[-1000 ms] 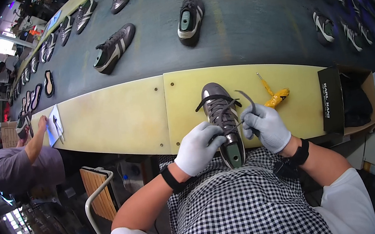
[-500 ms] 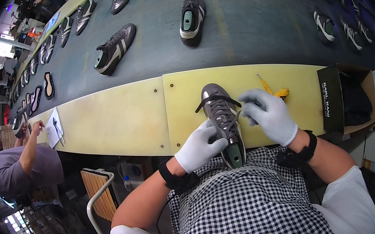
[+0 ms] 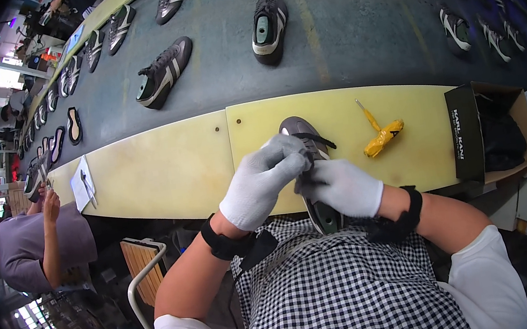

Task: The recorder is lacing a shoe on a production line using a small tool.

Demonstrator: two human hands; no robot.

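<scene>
A dark grey sneaker [image 3: 291, 125] with pale side stripes lies on the yellow bench, toe away from me and green-lined heel against my checked apron. A black lace-like strip [image 3: 317, 138] crosses its toe end. Over the lacing, my white-gloved hands meet. My left hand [image 3: 264, 179] is closed, its fingertips pinching a dark shoelace [image 3: 307, 160]. From the other side my right hand [image 3: 345, 188] bends its fingers around the same lace, low against the shoe; its fingertips are partly hidden. Both hands cover most of the shoe's middle.
A yellow-wrapped tool [image 3: 381, 137] with a thin metal tip rests right of the shoe. Further right stands an open cardboard box [image 3: 466, 138] with dark contents. Beyond the bench, a dark belt [image 3: 224, 70] carries several sneakers. A co-worker [image 3: 41, 244] handles a shoe at left.
My left hand has moved up and forward onto the lacing. The right hand has come down and left to meet it, where a lace was stretched between them before.
</scene>
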